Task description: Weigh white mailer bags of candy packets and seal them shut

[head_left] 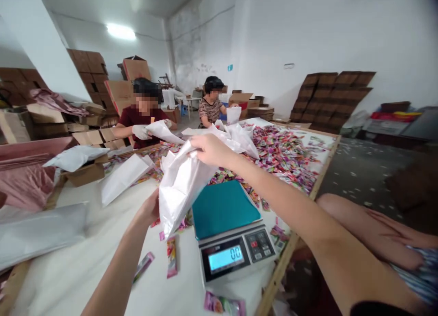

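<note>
A white bag [181, 188] hangs tilted over the table, left of a scale with a teal platform [224, 206]. My right hand [210, 149] pinches the bag's upper edge, fingers closed on it. Against the bag's left side, my left hand [153, 209] holds it; most of its fingers are hidden behind the bag. The scale's lit display [226, 259] reads 0.0, and nothing lies on its platform. Below the bag are loose candy-like packets, among them a colourful one [172, 256] and a purple one [143, 266]. What the bag contains is hidden.
A large heap of small wrapped packets [287, 156] covers the far right. More white bags [126, 177] lie around. Two people [145, 113] handle white bags across the table. A wooden rim [278, 279] edges the table; someone's bare leg [362, 225] is at right.
</note>
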### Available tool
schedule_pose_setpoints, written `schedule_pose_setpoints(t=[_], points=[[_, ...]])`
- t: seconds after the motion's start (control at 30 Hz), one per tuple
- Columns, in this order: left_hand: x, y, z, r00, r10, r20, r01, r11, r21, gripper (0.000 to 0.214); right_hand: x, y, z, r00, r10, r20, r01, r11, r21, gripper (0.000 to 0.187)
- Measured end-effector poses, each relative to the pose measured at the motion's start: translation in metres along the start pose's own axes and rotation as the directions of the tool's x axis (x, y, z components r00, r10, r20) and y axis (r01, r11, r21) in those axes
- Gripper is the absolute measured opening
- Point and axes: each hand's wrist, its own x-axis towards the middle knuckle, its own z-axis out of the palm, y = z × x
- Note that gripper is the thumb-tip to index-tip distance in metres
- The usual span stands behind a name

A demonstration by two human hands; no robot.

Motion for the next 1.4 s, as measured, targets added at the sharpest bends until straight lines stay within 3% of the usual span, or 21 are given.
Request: schedule_pose_setpoints(t=[0.13, 0.27, 0.4, 0.5, 0.67, 0.83, 0.93, 1.03, 1.13, 1.27, 1.4], points=[[0.005, 0.006, 0.054, 0.999, 0.040, 0.017, -0.041, 0.996, 0.074, 0.064, -0.080, -0.003, -0.008, 0.985, 0.148, -0.083, -0.148, 0.989, 0.005, 0.023], [0.021, 0.014, 0.090, 0.981, 0.190, -0.033, -0.176, 0.951, 0.255, 0.056, -0.146, -0.004, 0.013, 0.915, 0.372, -0.156, -0.355, 0.926, 0.125, 0.018], [0.034, 0.022, 0.113, 0.933, 0.360, -0.001, -0.318, 0.826, 0.465, 0.039, -0.183, -0.007, 0.037, 0.867, 0.480, -0.136, -0.461, 0.875, 0.150, 0.016], [0.038, 0.026, 0.124, 0.894, 0.447, -0.022, -0.346, 0.721, 0.601, 0.032, -0.197, -0.007, 0.038, 0.836, 0.541, -0.095, -0.528, 0.839, 0.130, 0.012], [0.033, 0.024, 0.123, 0.813, 0.571, -0.118, -0.323, 0.610, 0.723, 0.039, -0.237, 0.003, 0.003, 0.790, 0.604, -0.103, -0.567, 0.785, 0.250, 0.016], [0.007, 0.014, 0.106, 0.747, 0.644, -0.164, -0.330, 0.574, 0.749, 0.042, -0.311, 0.017, -0.025, 0.626, 0.768, -0.135, -0.655, 0.612, 0.442, 0.026], [-0.010, 0.006, 0.094, 0.729, 0.660, -0.181, -0.338, 0.576, 0.744, 0.042, -0.351, 0.022, -0.025, 0.532, 0.838, -0.121, -0.668, 0.503, 0.548, 0.028], [-0.020, -0.002, 0.085, 0.722, 0.658, -0.213, -0.330, 0.598, 0.731, 0.041, -0.375, 0.025, -0.020, 0.477, 0.870, -0.127, -0.658, 0.449, 0.605, 0.023], [-0.025, -0.007, 0.081, 0.715, 0.660, -0.231, -0.332, 0.611, 0.719, 0.040, -0.381, 0.026, -0.015, 0.465, 0.874, -0.143, -0.658, 0.449, 0.604, 0.019], [-0.026, -0.007, 0.082, 0.703, 0.673, -0.232, -0.351, 0.611, 0.709, 0.039, -0.373, 0.025, -0.011, 0.506, 0.850, -0.151, -0.630, 0.483, 0.609, 0.019], [-0.027, -0.003, 0.085, 0.707, 0.669, -0.229, -0.374, 0.629, 0.682, 0.041, -0.366, 0.027, -0.005, 0.534, 0.841, -0.087, -0.623, 0.461, 0.632, 0.024]])
